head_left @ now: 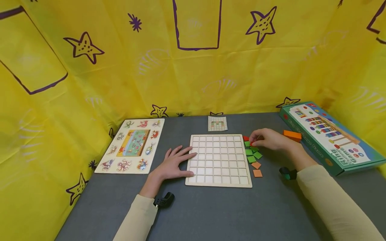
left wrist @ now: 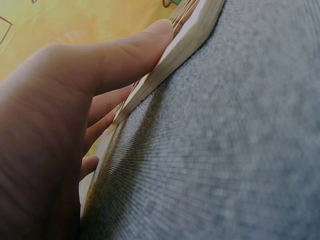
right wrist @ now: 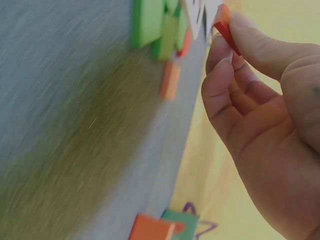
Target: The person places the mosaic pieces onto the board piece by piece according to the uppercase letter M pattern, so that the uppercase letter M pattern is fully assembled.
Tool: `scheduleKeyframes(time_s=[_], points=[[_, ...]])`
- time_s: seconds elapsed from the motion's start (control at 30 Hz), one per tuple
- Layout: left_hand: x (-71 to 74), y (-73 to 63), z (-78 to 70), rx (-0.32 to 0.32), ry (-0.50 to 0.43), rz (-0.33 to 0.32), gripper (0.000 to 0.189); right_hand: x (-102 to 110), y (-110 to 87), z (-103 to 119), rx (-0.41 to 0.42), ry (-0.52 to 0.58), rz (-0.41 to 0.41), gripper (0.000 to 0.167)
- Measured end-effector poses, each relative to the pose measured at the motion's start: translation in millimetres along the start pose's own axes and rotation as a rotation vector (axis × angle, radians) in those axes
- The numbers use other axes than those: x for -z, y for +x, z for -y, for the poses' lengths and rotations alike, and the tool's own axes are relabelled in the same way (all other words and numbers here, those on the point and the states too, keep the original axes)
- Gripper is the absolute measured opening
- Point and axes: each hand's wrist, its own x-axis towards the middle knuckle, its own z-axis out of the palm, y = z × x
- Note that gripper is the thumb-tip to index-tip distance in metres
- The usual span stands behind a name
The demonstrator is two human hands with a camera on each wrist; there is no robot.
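Observation:
A wooden grid board (head_left: 218, 160) lies flat on the grey table, its squares bare. My left hand (head_left: 175, 164) rests on the board's left edge with fingers spread; in the left wrist view the thumb (left wrist: 125, 55) lies along the rim. Just past the board's right edge, my right hand (head_left: 268, 139) pinches a red square tile (right wrist: 227, 30) between thumb and fingertips. Under and beside that hand lie several green tiles (head_left: 251, 159), with another red tile (head_left: 245, 138) at the back and orange tiles (head_left: 257, 173) at the front.
A pattern card (head_left: 217, 124) lies behind the board. To the left is a sea-animal puzzle board (head_left: 123, 157). A boxed ring game (head_left: 328, 134) lies at the right, with an orange block (head_left: 292, 135) beside it. Yellow cloth (head_left: 193, 77) hangs behind the table.

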Motion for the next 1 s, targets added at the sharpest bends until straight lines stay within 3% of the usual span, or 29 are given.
scheduleKeyframes(time_s=[0.4,0.7,1.0], points=[[-1.9,-0.3,2.6,0.004,0.009,-0.009,0.083,-13.5,48.8,35.2,0.101,0.042,0.044,0.006],[-2.8,-1.6,3.1,0.021,0.023,-0.015,0.083,-38.5,83.8,58.1,0.131,0.085,0.088,0.006],[-2.9,-0.2,-0.6,0.043,0.032,-0.021,0.083,-66.3,103.9,67.8,0.173,0.089,0.124,0.004]])
